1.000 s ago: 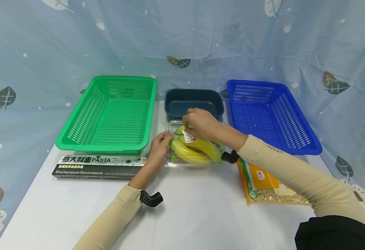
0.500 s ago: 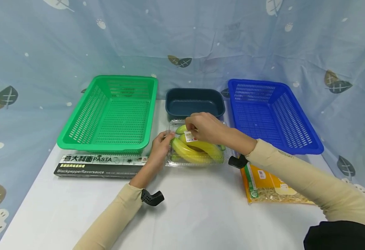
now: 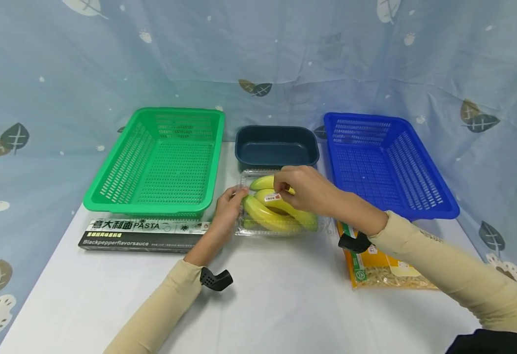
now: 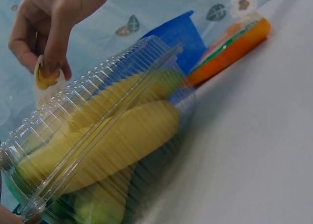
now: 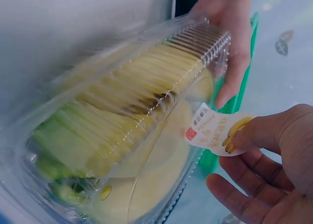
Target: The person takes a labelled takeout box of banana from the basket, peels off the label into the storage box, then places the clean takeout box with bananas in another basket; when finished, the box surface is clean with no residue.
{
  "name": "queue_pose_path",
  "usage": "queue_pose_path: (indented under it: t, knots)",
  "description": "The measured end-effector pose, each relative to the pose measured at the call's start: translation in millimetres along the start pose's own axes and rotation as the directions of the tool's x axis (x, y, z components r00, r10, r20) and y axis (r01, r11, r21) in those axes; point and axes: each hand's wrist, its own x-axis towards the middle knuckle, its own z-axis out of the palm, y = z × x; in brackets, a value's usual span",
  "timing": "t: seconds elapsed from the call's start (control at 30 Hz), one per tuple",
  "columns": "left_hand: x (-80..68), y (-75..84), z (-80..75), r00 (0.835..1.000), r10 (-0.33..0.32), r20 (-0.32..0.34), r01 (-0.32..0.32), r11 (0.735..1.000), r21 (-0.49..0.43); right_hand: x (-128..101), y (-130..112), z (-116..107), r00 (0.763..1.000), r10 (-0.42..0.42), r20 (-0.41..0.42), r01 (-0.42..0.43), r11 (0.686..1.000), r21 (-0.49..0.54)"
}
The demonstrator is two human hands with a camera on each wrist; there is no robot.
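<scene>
Left hand (image 3: pixel 227 210) grips the clear box (image 4: pixel 105 128), maybe to keep it still, while the right hand (image 3: pixel 304 191) pinches a banana sticker (image 5: pixel 213 132).

Right hand (image 3: pixel 304 187) has shifted rightward and slightly down from frame centre; less of the label (image 3: pixel 272 197) shows; wrist camera (image 3: pixel 355 243) now overlaps orange bag (image 3: pixel 400 272).

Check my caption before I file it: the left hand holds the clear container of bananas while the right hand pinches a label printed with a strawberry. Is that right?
Not quite: the label carries a banana picture, not a strawberry, as the right wrist view shows. The rest stands: the left hand holds the clear container of bananas, and the right hand pinches the label.
</scene>
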Motion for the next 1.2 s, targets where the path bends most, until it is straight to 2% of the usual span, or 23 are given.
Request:
queue_pose_path:
  t: [0.13,0.27,0.43,0.53,0.6,0.7,0.83,0.93,1.07,1.13,1.2]
  knots:
    - [0.4,0.8,-0.7,1.0,-0.013,-0.002,0.013,1.0,-0.008,-5,-5,-6,1.0,0.0,-0.016,0.0,1.0,0.0]
    - [-1.0,2.9,1.0,1.0,-0.018,-0.004,0.018,1.0,0.005,-11,-7,-16,0.997,-0.005,-0.076,0.005,1.0,0.003]
    - [-4.5,6.9,1.5,1.0,-0.02,-0.019,0.021,0.999,0.042,-16,-10,-23,0.993,-0.021,-0.112,0.022,1.0,0.009]
    - [-11.3,11.8,2.4,1.0,0.018,-0.004,-0.018,0.993,0.114,-20,-16,-27,0.993,-0.03,-0.115,0.03,1.0,-0.001]
    - [-18.1,14.9,3.8,0.997,0.077,0.011,-0.078,0.978,0.193,-23,-20,-30,0.993,-0.031,-0.117,0.031,1.0,-0.004]
    - [-30.5,17.9,5.5,0.978,0.205,0.04,-0.207,0.919,0.335,-28,-26,-34,0.992,-0.029,-0.123,0.029,1.0,-0.007]
    - [-48.0,25.6,3.9,0.933,0.339,0.116,-0.351,0.796,0.493,-33,-31,-41,0.99,-0.034,-0.136,0.031,0.999,-0.026]
    - [-62.2,42.7,-1.6,0.901,0.382,0.206,-0.429,0.713,0.555,-35,-31,-47,0.987,-0.043,-0.156,0.036,0.998,-0.042]
    - [-78.1,74.3,-13.5,0.869,0.398,0.294,-0.492,0.628,0.603,-35,-26,-56,0.981,-0.061,-0.183,0.052,0.997,-0.053]
    - [-82.8,89.5,-20.3,0.856,0.405,0.321,-0.514,0.601,0.612,-33,-21,-60,0.978,-0.076,-0.193,0.065,0.996,-0.06]
    - [-85.0,103.3,-26.0,0.847,0.408,0.341,-0.53,0.585,0.615,-31,-16,-64,0.976,-0.087,-0.202,0.076,0.995,-0.061]
